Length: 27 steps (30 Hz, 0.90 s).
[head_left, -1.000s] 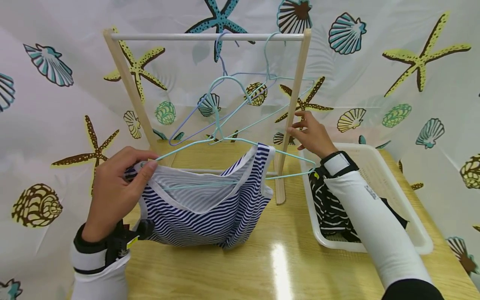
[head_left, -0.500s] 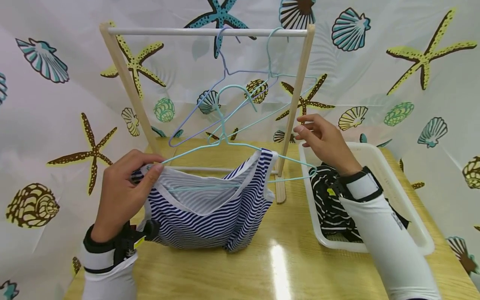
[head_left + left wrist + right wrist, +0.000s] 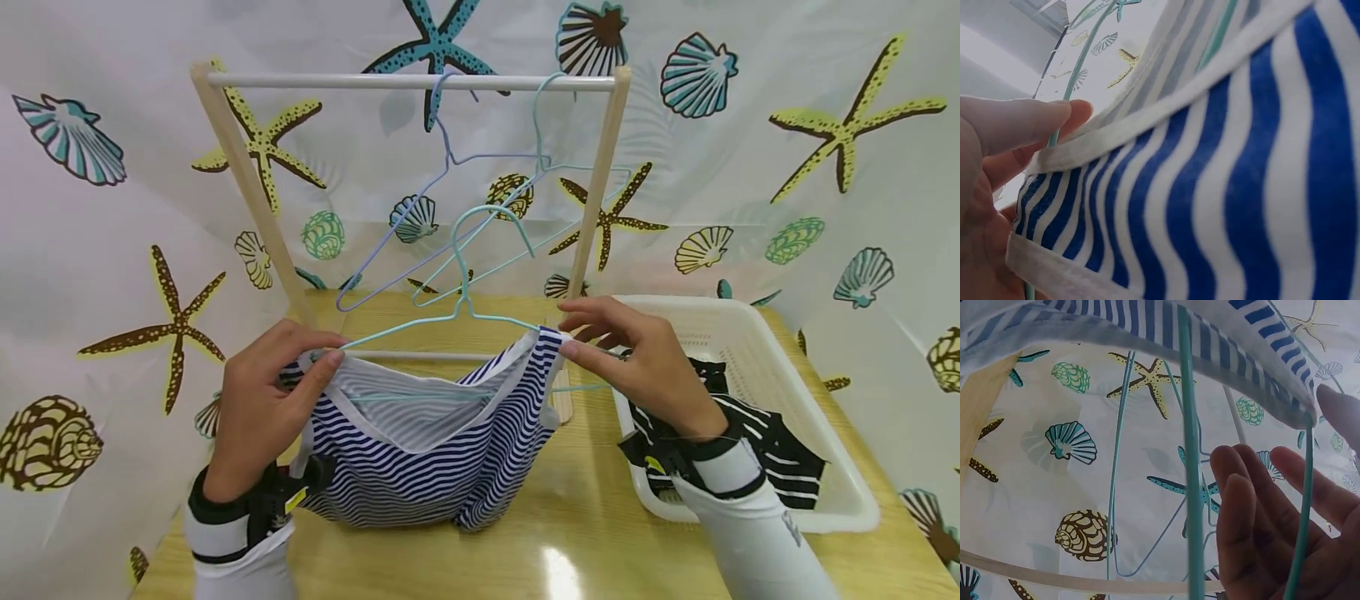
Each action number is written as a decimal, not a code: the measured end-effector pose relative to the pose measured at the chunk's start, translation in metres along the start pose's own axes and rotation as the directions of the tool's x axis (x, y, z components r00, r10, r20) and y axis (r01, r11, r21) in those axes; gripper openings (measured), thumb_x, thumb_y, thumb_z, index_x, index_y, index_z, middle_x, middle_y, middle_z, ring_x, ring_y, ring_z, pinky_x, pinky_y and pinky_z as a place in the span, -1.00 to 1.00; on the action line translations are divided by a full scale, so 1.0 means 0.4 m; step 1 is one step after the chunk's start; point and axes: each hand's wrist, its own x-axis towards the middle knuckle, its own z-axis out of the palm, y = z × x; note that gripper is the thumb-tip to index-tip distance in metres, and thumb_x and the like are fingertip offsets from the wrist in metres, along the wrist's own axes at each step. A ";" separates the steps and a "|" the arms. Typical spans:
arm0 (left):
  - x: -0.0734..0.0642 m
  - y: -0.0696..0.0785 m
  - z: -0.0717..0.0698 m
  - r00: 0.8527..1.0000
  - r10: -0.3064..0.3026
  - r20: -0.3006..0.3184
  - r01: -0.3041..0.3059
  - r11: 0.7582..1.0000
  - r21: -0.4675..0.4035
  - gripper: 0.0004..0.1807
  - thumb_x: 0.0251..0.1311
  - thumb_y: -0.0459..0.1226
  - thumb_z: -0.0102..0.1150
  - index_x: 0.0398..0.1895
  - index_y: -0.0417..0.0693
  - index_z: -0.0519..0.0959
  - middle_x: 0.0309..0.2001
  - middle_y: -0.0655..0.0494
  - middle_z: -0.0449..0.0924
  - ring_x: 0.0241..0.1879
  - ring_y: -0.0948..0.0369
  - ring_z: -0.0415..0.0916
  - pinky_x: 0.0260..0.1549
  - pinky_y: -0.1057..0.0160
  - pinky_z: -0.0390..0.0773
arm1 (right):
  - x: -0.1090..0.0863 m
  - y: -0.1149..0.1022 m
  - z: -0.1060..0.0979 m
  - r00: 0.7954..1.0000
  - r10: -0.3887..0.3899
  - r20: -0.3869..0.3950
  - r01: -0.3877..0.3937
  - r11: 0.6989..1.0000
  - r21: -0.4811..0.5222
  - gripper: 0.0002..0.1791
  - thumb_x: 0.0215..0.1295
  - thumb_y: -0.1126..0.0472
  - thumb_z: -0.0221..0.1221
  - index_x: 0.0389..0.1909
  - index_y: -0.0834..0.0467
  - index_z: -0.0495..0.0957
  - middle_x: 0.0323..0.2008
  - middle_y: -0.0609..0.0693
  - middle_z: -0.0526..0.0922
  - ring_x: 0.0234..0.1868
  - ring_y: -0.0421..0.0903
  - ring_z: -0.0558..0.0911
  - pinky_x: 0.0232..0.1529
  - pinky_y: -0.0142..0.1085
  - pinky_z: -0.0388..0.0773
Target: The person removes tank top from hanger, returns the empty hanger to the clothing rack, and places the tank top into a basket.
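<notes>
A navy-and-white striped tank top (image 3: pixel 427 475) hangs from a light teal wire hanger (image 3: pixel 464 283), its hook pointing up and bare. My left hand (image 3: pixel 273 387) pinches the hanger's left arm between thumb and fingers, beside the left shoulder strap. In the left wrist view, thumb and finger close on the teal wire just above the white trim (image 3: pixel 1135 128). The right strap (image 3: pixel 546 350) sits partway along the hanger's other arm. At that strap is my right hand (image 3: pixel 645 354), thumb near its edge, fingers loosely bent and apart behind the wire in the right wrist view.
Behind stands a small wooden rack with a white top bar (image 3: pixel 337 81). On that bar hang a purple hanger (image 3: pixel 390 229) and another teal hanger (image 3: pixel 537 125). To the right, a white basket (image 3: pixel 840 467) holds black-and-white striped clothing (image 3: pixel 780 442). A wooden table (image 3: pixel 600 550) lies underneath.
My right hand has moved away from the rack's right post, then down and left to the right strap. The left hand keeps its pinch, and the hanger with the tank top has lowered slightly.
</notes>
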 end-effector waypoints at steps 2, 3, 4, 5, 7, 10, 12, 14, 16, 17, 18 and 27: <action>-0.002 -0.006 0.000 1.000 0.002 0.001 -0.002 1.000 -0.001 -0.71 -0.01 -0.54 0.33 -0.22 -0.09 0.72 -0.37 0.13 0.57 -0.46 0.37 0.34 -0.54 0.39 0.20 | -0.002 0.000 0.011 1.000 -0.026 -0.006 0.026 1.000 0.009 -0.53 0.22 0.31 0.29 0.16 -0.03 0.54 -0.08 -0.10 0.68 -0.19 -0.22 0.65 -0.28 -0.37 0.58; -0.003 -0.009 0.001 1.000 0.002 -0.001 -0.002 1.000 -0.003 -0.71 -0.01 -0.54 0.33 -0.21 -0.09 0.72 -0.37 0.13 0.57 -0.46 0.37 0.34 -0.54 0.39 0.20 | -0.003 -0.001 0.015 0.999 -0.035 -0.010 0.035 0.999 0.012 -0.55 0.22 0.31 0.29 0.14 -0.02 0.56 -0.08 -0.11 0.68 -0.21 -0.23 0.65 -0.31 -0.38 0.57; -0.004 -0.013 0.002 1.000 0.006 -0.006 -0.006 1.000 -0.003 -0.72 0.00 -0.53 0.33 -0.22 -0.10 0.72 -0.38 0.13 0.56 -0.48 0.37 0.33 -0.55 0.40 0.18 | -0.005 -0.003 0.019 0.999 -0.044 -0.019 0.044 0.999 0.015 -0.56 0.21 0.32 0.30 0.11 -0.02 0.58 -0.08 -0.13 0.68 -0.25 -0.24 0.63 -0.36 -0.39 0.55; -0.005 -0.016 0.004 1.000 0.009 -0.012 -0.009 1.000 -0.004 -0.73 0.00 -0.52 0.33 -0.22 -0.10 0.72 -0.37 0.12 0.56 -0.48 0.38 0.32 -0.56 0.40 0.17 | -0.006 -0.005 0.022 0.998 -0.059 -0.030 0.059 0.998 0.016 -0.58 0.20 0.34 0.30 0.08 -0.01 0.60 -0.08 -0.14 0.68 -0.29 -0.25 0.62 -0.41 -0.41 0.52; -0.007 -0.023 0.007 0.999 0.021 -0.028 -0.021 1.000 -0.006 -0.77 0.03 -0.49 0.33 -0.22 -0.12 0.72 -0.36 0.09 0.57 -0.47 0.38 0.33 -0.59 0.41 0.16 | -0.010 -0.009 0.027 0.995 -0.085 -0.052 0.087 0.996 0.026 -0.60 0.17 0.39 0.30 0.03 0.01 0.64 -0.10 -0.15 0.69 -0.37 -0.25 0.58 -0.48 -0.43 0.47; -0.013 -0.030 0.013 0.997 0.041 -0.060 -0.042 0.999 -0.016 -0.86 0.09 -0.42 0.32 -0.25 -0.16 0.72 -0.35 0.03 0.58 -0.42 0.37 0.39 -0.59 0.45 0.19 | -0.017 -0.013 0.034 0.989 -0.122 -0.089 0.124 0.992 0.019 -0.60 0.12 0.47 0.30 -0.05 0.04 0.68 -0.18 -0.15 0.70 -0.45 -0.26 0.51 -0.54 -0.46 0.40; -0.018 -0.033 0.016 0.996 0.044 -0.084 -0.047 0.998 -0.030 -0.88 0.13 -0.36 0.32 -0.27 -0.20 0.72 -0.35 0.00 0.59 -0.36 0.35 0.44 -0.55 0.47 0.24 | -0.021 -0.015 0.039 0.985 -0.136 -0.109 0.138 0.990 0.011 -0.61 0.07 0.51 0.31 -0.10 0.07 0.69 -0.23 -0.13 0.70 -0.45 -0.26 0.51 -0.54 -0.48 0.40; -0.022 -0.033 0.020 0.994 0.044 -0.102 -0.049 0.998 -0.046 -0.85 0.16 -0.30 0.31 -0.30 -0.23 0.72 -0.36 -0.04 0.59 -0.31 0.33 0.47 -0.47 0.48 0.29 | -0.025 -0.017 0.044 0.983 -0.138 -0.125 0.139 0.990 0.004 -0.62 0.03 0.54 0.31 -0.15 0.10 0.70 -0.27 -0.12 0.70 -0.44 -0.27 0.52 -0.53 -0.48 0.41; -0.026 -0.031 0.022 0.992 0.042 -0.118 -0.050 0.997 -0.059 -0.81 0.19 -0.26 0.30 -0.31 -0.25 0.72 -0.37 -0.06 0.58 -0.27 0.31 0.48 -0.38 0.48 0.32 | -0.028 -0.023 0.047 0.982 -0.136 -0.134 0.138 0.990 0.005 -0.63 0.01 0.56 0.31 -0.19 0.13 0.70 -0.30 -0.09 0.70 -0.42 -0.26 0.54 -0.50 -0.48 0.43; -0.028 -0.029 0.023 0.991 0.045 -0.124 -0.053 0.996 -0.066 -0.79 0.20 -0.24 0.29 -0.32 -0.26 0.72 -0.37 -0.08 0.58 -0.27 0.31 0.49 -0.34 0.48 0.34 | -0.029 -0.028 0.048 0.982 -0.135 -0.135 0.138 0.990 0.009 -0.63 0.00 0.57 0.31 -0.20 0.14 0.70 -0.31 -0.08 0.70 -0.42 -0.26 0.54 -0.49 -0.48 0.43; -0.029 -0.027 0.023 0.991 0.046 -0.130 -0.056 0.996 -0.072 -0.77 0.21 -0.23 0.29 -0.32 -0.27 0.72 -0.37 -0.10 0.58 -0.26 0.31 0.49 -0.32 0.48 0.35 | -0.029 -0.035 0.048 0.981 -0.135 -0.137 0.138 0.990 0.011 -0.64 0.00 0.58 0.30 -0.21 0.15 0.70 -0.32 -0.07 0.70 -0.43 -0.26 0.53 -0.48 -0.48 0.43; -0.025 -0.025 0.027 0.987 0.077 -0.138 -0.088 0.993 -0.075 -0.64 0.27 -0.11 0.22 -0.35 -0.28 0.72 -0.40 -0.12 0.58 -0.24 0.27 0.51 -0.18 0.48 0.39 | -0.031 -0.080 0.049 0.978 -0.143 -0.152 0.148 0.989 0.024 -0.67 -0.02 0.63 0.27 -0.23 0.25 0.69 -0.33 0.00 0.69 -0.42 -0.27 0.52 -0.44 -0.46 0.39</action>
